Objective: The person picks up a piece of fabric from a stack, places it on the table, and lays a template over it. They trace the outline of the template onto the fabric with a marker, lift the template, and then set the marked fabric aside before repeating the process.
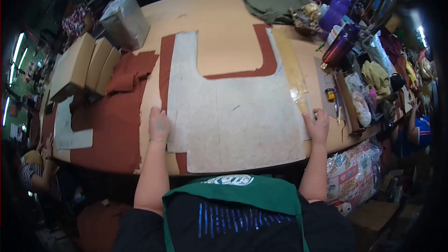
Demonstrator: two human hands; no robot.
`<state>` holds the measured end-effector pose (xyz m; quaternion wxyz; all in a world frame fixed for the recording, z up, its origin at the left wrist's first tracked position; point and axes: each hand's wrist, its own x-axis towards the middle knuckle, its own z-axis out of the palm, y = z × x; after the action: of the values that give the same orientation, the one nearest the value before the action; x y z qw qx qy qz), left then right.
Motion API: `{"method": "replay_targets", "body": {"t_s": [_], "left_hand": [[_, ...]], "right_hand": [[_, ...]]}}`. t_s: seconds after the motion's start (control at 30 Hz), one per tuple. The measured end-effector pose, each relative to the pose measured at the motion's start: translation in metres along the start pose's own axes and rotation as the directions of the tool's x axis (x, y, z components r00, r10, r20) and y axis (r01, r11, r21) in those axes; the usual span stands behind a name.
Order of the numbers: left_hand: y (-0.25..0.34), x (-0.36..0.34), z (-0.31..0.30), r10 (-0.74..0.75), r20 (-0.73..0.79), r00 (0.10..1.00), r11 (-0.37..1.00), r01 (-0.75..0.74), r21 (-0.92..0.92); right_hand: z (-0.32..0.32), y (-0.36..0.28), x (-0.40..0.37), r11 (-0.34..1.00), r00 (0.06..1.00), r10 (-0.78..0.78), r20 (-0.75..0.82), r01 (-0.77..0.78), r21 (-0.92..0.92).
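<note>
Head view. The work surface is a tan table point(210, 11). The template point(242, 121), a pale, worn sheet with a U-shaped notch in its far side, lies flat at the near edge, directly in front of the person. Red cloth point(165, 60) shows beneath it along the left side and around the notch. A yellow strip point(293, 60) runs along its right side.

Left part of table: a red sheet point(112, 130) carries a small template point(74, 140). Cartons point(74, 67) and a silver box point(126, 21) stand behind. Far side: olive cloth point(270, 7). Right part: a purple bottle point(337, 11), a dark flask point(340, 44) and assorted small goods. A patterned bag point(354, 172) sits below the right edge.

Room: dim, with tube lights point(17, 49) at left. A co-worker in a striped sleeve point(33, 176) is at far left; another in a blue sleeve point(423, 130) is at far right.

Pose: both forearms extend forward, roughly parallel. The left hand point(159, 123) is at the template's left edge, fingers curled. The right hand point(317, 123) is beside its right edge, fingers bent. Whether either hand grips an edge cannot be told.
</note>
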<state>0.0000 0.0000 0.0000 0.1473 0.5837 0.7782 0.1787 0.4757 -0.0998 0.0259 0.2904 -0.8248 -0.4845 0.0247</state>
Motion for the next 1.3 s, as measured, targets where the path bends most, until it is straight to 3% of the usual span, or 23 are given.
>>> {"method": "replay_targets", "body": {"t_s": [0.03,0.13,0.2,0.23,0.33,0.37,0.4,0.47,0.53,0.57,0.67,0.77,0.87,1.03,1.17,1.23,1.3], "left_hand": [[0.001,0.001,-0.001,0.062,-0.055,0.997,0.987,-0.07,-0.144],[0.047,-0.004,-0.056,-0.129,0.276,0.952,0.983,0.161,-0.094],[0.024,0.002,-0.037,0.005,0.36,0.933,0.853,0.184,-0.488],[0.014,0.005,-0.036,0.078,0.376,0.924,0.73,0.204,-0.652],[-0.019,0.01,-0.054,0.068,0.014,0.998,0.292,-0.006,-0.956],[-0.059,0.026,-0.059,0.054,-0.022,0.998,0.029,-0.024,-0.999],[-0.014,-0.009,-0.107,0.14,0.055,0.989,-0.41,0.108,-0.906],[-0.045,-0.021,-0.165,0.252,-0.143,0.957,-0.362,-0.044,-0.931],[-0.072,-0.032,-0.213,0.223,-0.297,0.929,-0.331,-0.214,-0.919],[-0.084,-0.037,-0.233,0.167,-0.358,0.919,-0.332,-0.29,-0.898],[-0.122,-0.054,-0.281,-0.122,-0.506,0.854,-0.263,-0.519,-0.813],[-0.172,-0.104,-0.331,-0.421,-0.632,0.651,-0.054,-0.713,-0.699],[-0.235,-0.188,-0.376,-0.616,-0.717,0.326,0.205,-0.812,-0.546],[-0.334,-0.353,-0.406,-0.721,-0.653,-0.231,0.602,-0.675,-0.426],[-0.444,-0.507,-0.416,-0.587,-0.55,-0.594,0.8,-0.529,-0.283],[-0.373,-0.5,-0.396,-0.683,-0.442,-0.581,0.73,-0.544,-0.414],[-0.427,-0.6,-0.379,-0.733,-0.488,-0.475,0.679,-0.457,-0.575]], "right_hand": [[0.002,-0.001,-0.003,1.0,1.0,-0.013,-0.016,0.013,0.001],[0.0,0.002,0.005,0.999,0.996,-0.05,-0.075,0.05,0.005],[-0.002,0.003,0.004,0.998,0.995,-0.067,-0.078,0.066,-0.005],[-0.002,0.003,0.004,0.998,0.994,-0.068,-0.081,0.069,0.003],[-0.001,0.003,0.004,0.998,0.996,-0.048,-0.076,0.05,0.027],[-0.001,0.004,0.004,0.999,0.997,-0.035,-0.074,0.037,0.035],[0.0,0.004,0.003,0.999,0.996,-0.039,-0.081,0.041,0.022],[0.0,0.006,0.004,0.998,0.994,-0.059,-0.094,0.059,-0.005],[0.001,0.008,0.004,0.996,0.989,-0.092,-0.117,0.092,-0.009],[0.003,0.01,0.004,0.993,0.986,-0.114,-0.123,0.114,-0.005],[0.014,0.03,0.011,0.998,0.997,0.017,-0.076,-0.012,0.056],[0.018,0.027,0.013,0.987,0.997,0.061,-0.053,-0.052,0.15],[0.022,0.041,0.024,0.998,0.997,-0.057,0.048,0.055,0.037],[0.01,0.04,0.024,0.989,0.996,-0.074,0.05,0.08,-0.128],[0.006,0.03,0.027,0.979,0.986,-0.163,0.028,0.165,-0.115],[0.013,0.04,0.033,0.972,0.976,-0.217,-0.02,0.214,-0.094],[0.011,0.041,0.032,0.978,0.983,-0.185,-0.011,0.183,-0.103]]}}
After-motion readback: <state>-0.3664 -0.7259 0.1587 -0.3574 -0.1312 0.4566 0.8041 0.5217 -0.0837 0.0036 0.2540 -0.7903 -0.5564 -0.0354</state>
